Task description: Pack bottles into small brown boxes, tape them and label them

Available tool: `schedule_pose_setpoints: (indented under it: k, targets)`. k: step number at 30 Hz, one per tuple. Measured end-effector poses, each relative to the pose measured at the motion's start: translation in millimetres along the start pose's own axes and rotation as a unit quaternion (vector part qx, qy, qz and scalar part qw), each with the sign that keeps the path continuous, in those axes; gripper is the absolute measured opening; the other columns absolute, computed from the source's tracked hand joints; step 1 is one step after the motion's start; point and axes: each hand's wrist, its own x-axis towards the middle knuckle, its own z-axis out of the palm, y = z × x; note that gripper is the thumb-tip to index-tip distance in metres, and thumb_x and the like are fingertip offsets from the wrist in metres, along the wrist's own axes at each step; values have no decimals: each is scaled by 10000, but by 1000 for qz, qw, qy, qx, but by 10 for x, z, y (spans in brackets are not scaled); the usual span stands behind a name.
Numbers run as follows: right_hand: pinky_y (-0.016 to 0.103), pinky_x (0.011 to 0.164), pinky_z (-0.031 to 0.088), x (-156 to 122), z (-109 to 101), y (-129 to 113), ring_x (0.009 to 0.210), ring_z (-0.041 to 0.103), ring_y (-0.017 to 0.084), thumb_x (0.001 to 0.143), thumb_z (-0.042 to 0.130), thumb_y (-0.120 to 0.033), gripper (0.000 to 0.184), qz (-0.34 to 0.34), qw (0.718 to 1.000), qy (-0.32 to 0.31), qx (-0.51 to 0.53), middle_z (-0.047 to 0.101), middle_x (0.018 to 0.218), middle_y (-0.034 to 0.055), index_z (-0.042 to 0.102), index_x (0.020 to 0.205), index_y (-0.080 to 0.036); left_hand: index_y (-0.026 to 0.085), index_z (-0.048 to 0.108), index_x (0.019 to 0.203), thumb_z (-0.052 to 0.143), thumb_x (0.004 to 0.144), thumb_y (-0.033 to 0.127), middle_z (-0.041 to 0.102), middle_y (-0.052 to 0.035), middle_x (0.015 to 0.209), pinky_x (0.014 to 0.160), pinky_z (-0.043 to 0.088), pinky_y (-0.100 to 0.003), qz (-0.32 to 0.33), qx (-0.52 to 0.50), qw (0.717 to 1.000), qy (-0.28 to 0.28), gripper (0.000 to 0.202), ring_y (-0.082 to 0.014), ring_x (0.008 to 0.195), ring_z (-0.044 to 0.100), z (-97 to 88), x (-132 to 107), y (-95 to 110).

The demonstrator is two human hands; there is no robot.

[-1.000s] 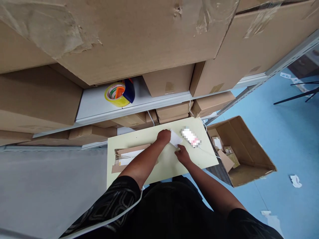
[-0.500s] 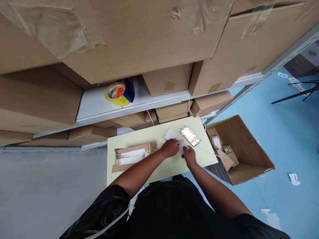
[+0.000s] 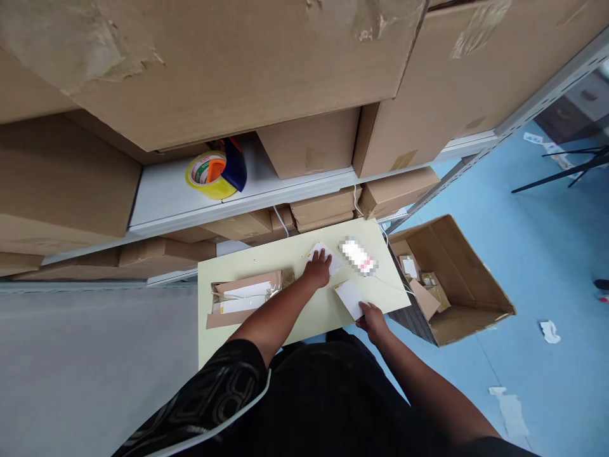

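Observation:
My left hand (image 3: 318, 271) rests with fingers flat on a white card (image 3: 328, 255) lying on the pale yellow table (image 3: 266, 330). My right hand (image 3: 372, 317) pinches the near end of another white card (image 3: 349, 297) close to the table's right front edge. A phone (image 3: 358, 257) with a white cable lies just right of the left hand's card. An opened brown cardboard package (image 3: 242, 297) holding white pieces sits on the table's left side.
Metal shelving (image 3: 190, 206) stacked with large cardboard boxes rises behind the table; a yellow tape roll in a blue dispenser (image 3: 214, 173) sits on it. An open cardboard box (image 3: 451, 279) with small items stands on the blue floor at right. Paper scraps litter the floor.
The hands were together on one stack of cards; they have now separated. The right hand drew a card back toward the front edge, while the left hand moved up onto the card left behind.

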Motion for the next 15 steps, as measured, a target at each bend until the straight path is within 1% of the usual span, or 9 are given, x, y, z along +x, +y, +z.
schedule_pose_setpoints:
  k: [3, 5, 7, 9, 10, 11, 12, 14, 15]
  targets:
    - [258, 456, 465, -155, -128, -102, 427, 521, 135, 771, 739, -466, 299, -66, 997, -33, 8, 557, 528, -40, 601, 837, -209, 165, 346, 1608, 528, 946, 254, 106, -155, 1739, 1198, 341, -543, -5, -36, 999, 3, 693, -386, 1595, 122, -61, -11, -1]
    - [260, 465, 455, -265, -161, -261, 435, 514, 123, 740, 778, -507, 357, -130, 989, -67, 15, 576, 568, -38, 608, 814, -201, 158, 435, 1556, 514, 962, 271, 171, -147, 1730, 1220, 327, -501, -4, -72, 996, 45, 610, -354, 1592, 168, -105, -70, -10]
    - [261, 476, 449, -377, -152, -456, 454, 517, 118, 728, 801, -535, 394, -186, 978, -97, 16, 592, 606, -34, 618, 808, -194, 155, 553, 1459, 496, 983, 304, 311, -144, 1686, 1226, 332, -449, 5, -128, 985, 112, 502, -320, 1562, 274, -166, -188, -18]
    - [263, 486, 448, -489, -111, -648, 484, 531, 122, 726, 813, -545, 408, -218, 968, -124, 13, 605, 630, -26, 630, 813, -191, 172, 674, 1297, 462, 1006, 368, 546, -135, 1525, 1172, 403, -414, 24, -220, 964, 150, 410, -292, 1438, 472, -255, -363, -18]
    - [265, 490, 450, -542, -81, -731, 503, 540, 128, 727, 816, -546, 407, -228, 964, -137, 9, 612, 640, -20, 637, 817, -191, 182, 712, 1209, 431, 1019, 414, 649, -121, 1396, 1119, 451, -403, 36, -285, 946, 151, 411, -279, 1333, 568, -308, -466, -13]
    - [269, 493, 455, -591, -46, -802, 524, 548, 135, 727, 818, -544, 405, -236, 960, -151, 5, 621, 652, -14, 645, 822, -190, 187, 734, 1131, 392, 1029, 471, 719, -106, 1255, 1051, 496, -394, 46, -358, 922, 143, 456, -266, 1213, 639, -364, -575, -7]
    - [273, 496, 462, -633, -6, -859, 544, 555, 142, 727, 820, -540, 401, -243, 956, -162, 1, 629, 664, -7, 654, 826, -189, 184, 742, 1073, 353, 1031, 534, 751, -94, 1126, 972, 531, -383, 52, -431, 892, 129, 525, -255, 1095, 681, -420, -688, 0]
    - [279, 498, 474, -695, 82, -932, 574, 561, 150, 722, 829, -528, 392, -257, 950, -176, -6, 636, 685, 1, 668, 828, -187, 169, 735, 1018, 317, 1005, 655, 750, -80, 960, 816, 555, -353, 56, -551, 825, 110, 642, -233, 909, 695, -518, -912, 7]
    - [280, 498, 478, -714, 128, -951, 583, 561, 150, 718, 834, -519, 386, -264, 948, -178, -7, 636, 692, 2, 672, 828, -186, 163, 726, 1006, 342, 980, 697, 735, -72, 914, 750, 547, -332, 60, -588, 799, 109, 659, -218, 843, 682, -557, -1018, 4]
